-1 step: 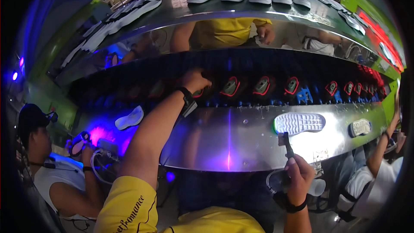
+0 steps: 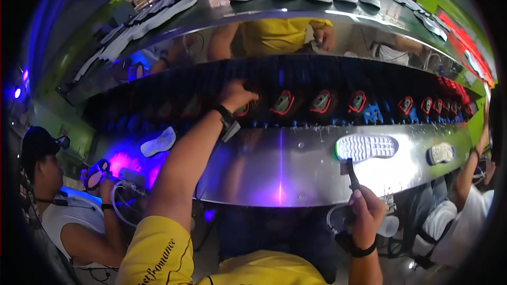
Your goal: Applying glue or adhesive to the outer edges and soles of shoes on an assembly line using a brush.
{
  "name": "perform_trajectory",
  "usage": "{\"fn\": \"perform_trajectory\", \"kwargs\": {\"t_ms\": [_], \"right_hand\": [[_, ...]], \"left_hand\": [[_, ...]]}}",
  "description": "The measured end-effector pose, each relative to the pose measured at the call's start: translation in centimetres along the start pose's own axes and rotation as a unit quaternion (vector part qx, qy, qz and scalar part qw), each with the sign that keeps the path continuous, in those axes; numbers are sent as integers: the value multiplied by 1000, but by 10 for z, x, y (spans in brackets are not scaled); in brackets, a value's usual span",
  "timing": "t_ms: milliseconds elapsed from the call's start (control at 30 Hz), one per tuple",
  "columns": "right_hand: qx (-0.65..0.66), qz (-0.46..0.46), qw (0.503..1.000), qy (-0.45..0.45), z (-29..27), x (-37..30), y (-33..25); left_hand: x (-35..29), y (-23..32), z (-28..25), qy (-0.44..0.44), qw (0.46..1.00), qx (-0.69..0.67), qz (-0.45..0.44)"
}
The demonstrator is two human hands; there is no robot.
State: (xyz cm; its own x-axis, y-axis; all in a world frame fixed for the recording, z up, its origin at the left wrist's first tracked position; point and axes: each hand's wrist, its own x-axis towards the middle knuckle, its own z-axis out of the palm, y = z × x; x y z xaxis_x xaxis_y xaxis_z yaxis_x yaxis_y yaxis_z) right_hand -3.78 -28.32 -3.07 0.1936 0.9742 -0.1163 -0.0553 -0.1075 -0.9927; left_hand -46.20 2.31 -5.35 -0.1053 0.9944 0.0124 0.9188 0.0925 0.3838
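My left hand point(image 2: 237, 96) reaches far across the metal bench, fingers bent over a dark shoe upper point(image 2: 242, 110) with a red edge. Its fingers partly cover that upper, and the grip is dim. In my right hand point(image 2: 367, 208), at the bench's near edge, is a brush point(image 2: 353, 175) with a dark handle, its bristles pointing away from me. Just beyond the bristles a white shoe sole point(image 2: 367, 148) lies tread side up. Similar red-edged uppers, such as one shoe upper point(image 2: 282, 102), stand in a row to the right of my left hand.
Another white sole point(image 2: 158, 142) lies on the left of the metal bench point(image 2: 253, 171), a smaller sole point(image 2: 441, 153) on the right. Several soles line the raised shelf point(image 2: 211, 13). A co-worker point(image 2: 74, 206) sits at left, another person point(image 2: 465, 221) at right. Clear tubing point(image 2: 331, 219) hangs near my right wrist.
My left hand has shifted slightly up over the dark shoe upper. My right hand and the brush have barely moved.
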Motion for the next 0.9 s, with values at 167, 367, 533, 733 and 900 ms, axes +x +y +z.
{"fn": "perform_trajectory", "kwargs": {"t_ms": [167,367,533,733,900], "right_hand": [[-31,-1,999,-34,16,-11,-11],[-88,-23,992,-90,47,-21,-11],[-125,-62,985,-102,74,-25,3],[-168,13,968,-187,108,-23,-7],[-141,70,959,-234,137,-25,17]], "left_hand": [[-96,4,-74,-89,865,-489,-67],[-205,-8,-72,-68,674,-727,-113],[-281,19,-59,82,897,-432,47],[-348,13,-45,182,949,-161,204],[-383,10,-32,183,953,-104,217]]}}
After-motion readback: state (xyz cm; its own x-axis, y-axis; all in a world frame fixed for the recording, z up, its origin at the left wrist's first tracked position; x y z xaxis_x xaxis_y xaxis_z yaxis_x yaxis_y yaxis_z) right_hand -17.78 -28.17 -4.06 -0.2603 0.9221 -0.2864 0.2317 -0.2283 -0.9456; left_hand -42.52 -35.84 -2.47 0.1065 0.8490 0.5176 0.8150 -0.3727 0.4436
